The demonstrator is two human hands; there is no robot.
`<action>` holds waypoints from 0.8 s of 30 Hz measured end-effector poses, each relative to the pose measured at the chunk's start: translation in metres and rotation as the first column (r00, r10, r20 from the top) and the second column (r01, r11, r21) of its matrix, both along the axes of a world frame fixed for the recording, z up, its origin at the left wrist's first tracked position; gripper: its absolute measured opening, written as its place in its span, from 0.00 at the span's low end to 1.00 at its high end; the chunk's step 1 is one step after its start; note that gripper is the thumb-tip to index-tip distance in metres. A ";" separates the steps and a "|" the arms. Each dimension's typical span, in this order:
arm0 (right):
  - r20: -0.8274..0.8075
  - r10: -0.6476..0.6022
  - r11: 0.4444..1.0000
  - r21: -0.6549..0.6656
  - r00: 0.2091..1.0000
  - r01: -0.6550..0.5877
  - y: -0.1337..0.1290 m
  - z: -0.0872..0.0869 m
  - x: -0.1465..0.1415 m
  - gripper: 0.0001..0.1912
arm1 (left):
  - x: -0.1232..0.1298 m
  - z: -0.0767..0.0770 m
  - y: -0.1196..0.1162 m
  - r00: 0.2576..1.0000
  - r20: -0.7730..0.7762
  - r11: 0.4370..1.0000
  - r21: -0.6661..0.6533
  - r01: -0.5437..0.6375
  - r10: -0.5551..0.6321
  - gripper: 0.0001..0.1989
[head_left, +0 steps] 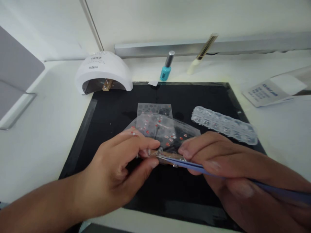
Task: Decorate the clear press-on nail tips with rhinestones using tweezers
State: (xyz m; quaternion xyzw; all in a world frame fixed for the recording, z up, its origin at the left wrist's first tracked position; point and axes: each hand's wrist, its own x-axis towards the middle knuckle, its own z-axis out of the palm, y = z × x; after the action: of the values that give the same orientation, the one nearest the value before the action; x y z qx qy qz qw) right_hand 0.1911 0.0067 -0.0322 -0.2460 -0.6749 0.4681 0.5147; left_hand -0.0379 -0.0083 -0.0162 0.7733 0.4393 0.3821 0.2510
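My left hand point(121, 165) pinches a clear plastic sheet point(152, 124) with small red and white stickers, along with a small brown piece under its near edge. Blue tweezers point(199, 167) are held in my right hand point(225, 161), their tips touching the near edge of the sheet by my left thumb. My right fingertips also rest at the sheet's right side. Small shiny bits show along the brown piece point(178, 156). Behind the clear sheet lies a sheet with grey dots point(155, 108) on the black mat point(116, 106).
A white lamp point(104, 69) with a small brown block point(107, 84) inside stands at the back left. Behind the mat are a turquoise bottle point(165, 72) and a gold-capped tube point(206, 47). A clear compartment case point(223, 124) and an alcohol pad packet point(269, 92) lie to the right.
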 end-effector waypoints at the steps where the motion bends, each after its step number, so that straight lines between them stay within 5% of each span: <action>1: 0.000 0.008 1.000 -0.004 1.000 -0.008 0.000 0.001 0.001 0.14 | 0.000 -0.001 0.000 1.000 0.015 1.000 -0.016 -0.004 0.005 0.10; 11: -0.119 -0.002 0.993 -0.121 0.993 -0.013 0.011 0.000 -0.006 0.10 | -0.003 -0.010 -0.001 0.994 0.104 0.997 -0.069 -0.037 0.044 0.15; 18: -0.244 0.000 0.991 -0.132 0.970 -0.033 0.019 -0.005 -0.012 0.11 | -0.014 -0.008 0.021 0.928 0.174 0.927 -0.243 -0.284 0.330 0.11; 21: -0.214 -0.012 0.986 -0.163 0.977 -0.024 0.023 -0.009 -0.012 0.11 | -0.030 -0.014 0.040 0.939 0.055 0.902 -0.305 -0.307 0.338 0.12; 24: -0.193 -0.027 0.982 -0.189 0.981 -0.010 0.028 -0.011 -0.012 0.09 | -0.048 -0.017 0.048 0.914 -0.274 0.875 -0.304 -0.377 0.299 0.23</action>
State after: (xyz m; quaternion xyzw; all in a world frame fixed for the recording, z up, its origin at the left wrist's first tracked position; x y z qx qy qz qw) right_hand 0.1795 0.0347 -0.0431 -0.2497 -0.5729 0.5496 0.5544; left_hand -0.0859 0.0396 -0.0333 0.6640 0.6542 0.2484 0.2636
